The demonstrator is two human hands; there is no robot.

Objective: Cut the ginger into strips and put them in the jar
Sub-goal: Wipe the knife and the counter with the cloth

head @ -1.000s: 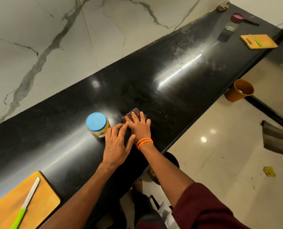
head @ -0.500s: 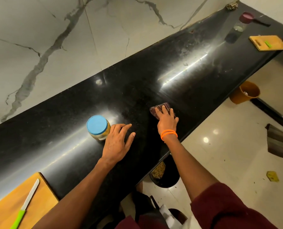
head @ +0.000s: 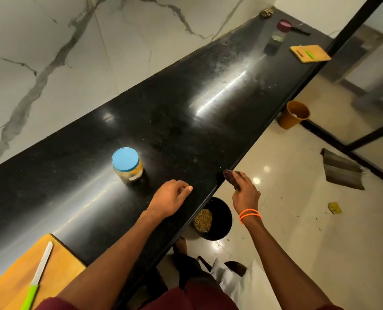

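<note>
A jar (head: 128, 166) with a blue lid and yellowish contents stands closed on the black counter (head: 186, 135). My left hand (head: 170, 199) rests near the counter's front edge, right of the jar, fingers loosely curled and holding nothing. My right hand (head: 245, 193) grips a dark brownish cloth (head: 229, 176) just past the counter edge, above the floor. A wooden cutting board (head: 14, 278) with a green-handled knife (head: 37, 280) lies at the bottom left. No loose ginger shows on the counter.
A black bin (head: 224, 218) holding yellowish scraps stands on the floor under the counter edge. An orange bucket (head: 294, 115) sits further right. At the counter's far end lie a second cutting board (head: 310, 53), a glass jar (head: 275, 40) and a maroon lid (head: 284, 24).
My right hand has slid the cloth across the counter to the right and off its front edge. My left hand has curled its fingers and stayed near the jar.
</note>
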